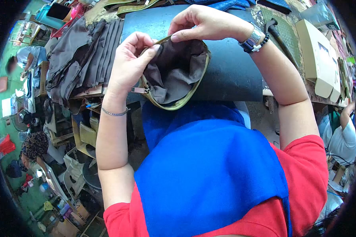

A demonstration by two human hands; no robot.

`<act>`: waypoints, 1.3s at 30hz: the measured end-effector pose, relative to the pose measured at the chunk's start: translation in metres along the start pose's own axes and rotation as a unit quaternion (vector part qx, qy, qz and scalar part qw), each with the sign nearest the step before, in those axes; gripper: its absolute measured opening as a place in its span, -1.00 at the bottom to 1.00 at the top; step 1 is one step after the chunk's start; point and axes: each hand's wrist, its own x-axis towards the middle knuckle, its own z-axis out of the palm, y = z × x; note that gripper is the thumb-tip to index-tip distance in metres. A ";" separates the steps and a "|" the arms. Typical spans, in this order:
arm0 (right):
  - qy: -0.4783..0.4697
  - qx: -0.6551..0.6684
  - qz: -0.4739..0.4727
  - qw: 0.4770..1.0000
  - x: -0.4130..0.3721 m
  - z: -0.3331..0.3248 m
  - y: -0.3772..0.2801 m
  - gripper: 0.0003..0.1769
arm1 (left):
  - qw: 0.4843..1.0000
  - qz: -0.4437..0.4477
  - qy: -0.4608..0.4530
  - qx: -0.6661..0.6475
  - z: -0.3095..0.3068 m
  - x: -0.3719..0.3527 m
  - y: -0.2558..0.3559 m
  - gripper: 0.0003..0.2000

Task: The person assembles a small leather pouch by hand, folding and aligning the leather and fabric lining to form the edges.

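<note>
An olive-gold zip pouch [174, 75] with a dark brown fabric lining is held up with its mouth spread wide. The lining and folds inside it face me. My left hand [132, 59] pinches the rim on its left side between thumb and fingers. At the top of the rim, my right hand [197, 25] pinches the edge with thumb and fingertips. A metal zipper pull [138, 90] sticks out at the pouch's lower left. The pouch's outer side is mostly hidden.
Beneath lies a dark board [237, 75] on the workbench. Left of it are stacked dark brown fabric pieces [95, 51]; right are a hammer [281, 39] and a cardboard box [318, 59]. Blue and olive pieces lie at the back. Other people work at both sides.
</note>
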 end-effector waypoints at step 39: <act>0.001 0.020 0.069 0.997 -0.004 -0.005 -0.007 -0.73 | 0.836 0.264 0.141 0.460 0.021 -0.013 0.022 -0.87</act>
